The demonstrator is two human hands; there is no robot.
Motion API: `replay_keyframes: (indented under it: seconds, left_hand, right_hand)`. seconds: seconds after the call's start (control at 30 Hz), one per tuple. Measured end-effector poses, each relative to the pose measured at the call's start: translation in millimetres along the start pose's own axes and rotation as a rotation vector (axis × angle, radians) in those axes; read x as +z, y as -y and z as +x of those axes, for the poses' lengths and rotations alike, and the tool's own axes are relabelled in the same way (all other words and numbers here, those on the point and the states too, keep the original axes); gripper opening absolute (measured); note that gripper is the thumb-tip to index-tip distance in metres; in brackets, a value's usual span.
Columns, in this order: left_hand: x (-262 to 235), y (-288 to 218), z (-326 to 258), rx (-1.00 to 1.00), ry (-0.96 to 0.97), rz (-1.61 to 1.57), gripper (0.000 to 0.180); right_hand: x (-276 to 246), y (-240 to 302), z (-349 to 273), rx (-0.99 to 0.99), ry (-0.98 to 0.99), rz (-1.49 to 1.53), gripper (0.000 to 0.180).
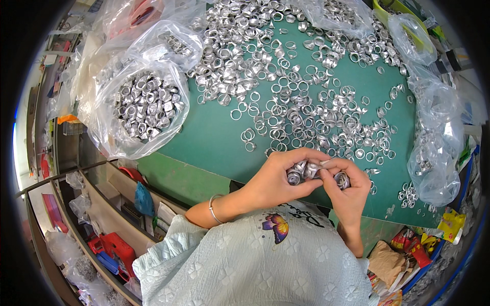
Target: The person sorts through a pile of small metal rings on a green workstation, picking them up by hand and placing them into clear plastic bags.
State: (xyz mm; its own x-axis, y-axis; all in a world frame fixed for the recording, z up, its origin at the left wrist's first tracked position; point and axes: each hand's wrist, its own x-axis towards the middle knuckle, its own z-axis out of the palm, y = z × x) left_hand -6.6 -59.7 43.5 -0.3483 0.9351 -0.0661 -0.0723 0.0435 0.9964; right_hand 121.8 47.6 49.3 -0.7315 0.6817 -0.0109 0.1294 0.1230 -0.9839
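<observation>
My left hand [286, 176] is curled around several silver-coloured metal rings [302, 172] near the table's front edge. Beside it, touching at the fingertips, is my right hand [349, 186], closed with thumb and forefinger pinched at the rings. Another ring [341, 180] shows within the curl of my right fingers. Just beyond both hands, loose rings [301, 115] lie spread over the green tabletop [214, 137], with a denser heap farther back. Which ring each fingertip grips is partly hidden by the fingers.
A clear plastic bag [176, 115] full of chunky rings stands at the left. More clear bags [439, 148] line the right edge. A yellow-green basket [408, 23] sits at the far right. Below left is an open drawer [120, 204]; snack packets [451, 224] lie at the lower right.
</observation>
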Motion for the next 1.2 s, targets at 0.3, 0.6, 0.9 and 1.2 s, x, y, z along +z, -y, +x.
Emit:
replay_keyframes:
  seconds: [0.3,0.6,0.9,1.2]
  left_hand:
    - [1,-2,-3,0.059,-0.106,0.069,0.033]
    - [-4,-4,-3,0.118,-0.070,0.059,0.027]
    - [-5,-3,-4,0.175,-0.088,0.018,0.028]
    - [-4,-2,0,0.077,-0.045,-0.009,0.028]
  right_hand:
    - [5,-5,-2,-0.101,-0.048,-0.088,0.018]
    - [5,-9,-5,-0.336,-0.080,-0.045,0.023]
    - [5,-16,-7,-0.383,-0.030,0.049,0.021]
    - [2,-20,-5,-0.332,-0.036,-0.001,0.021]
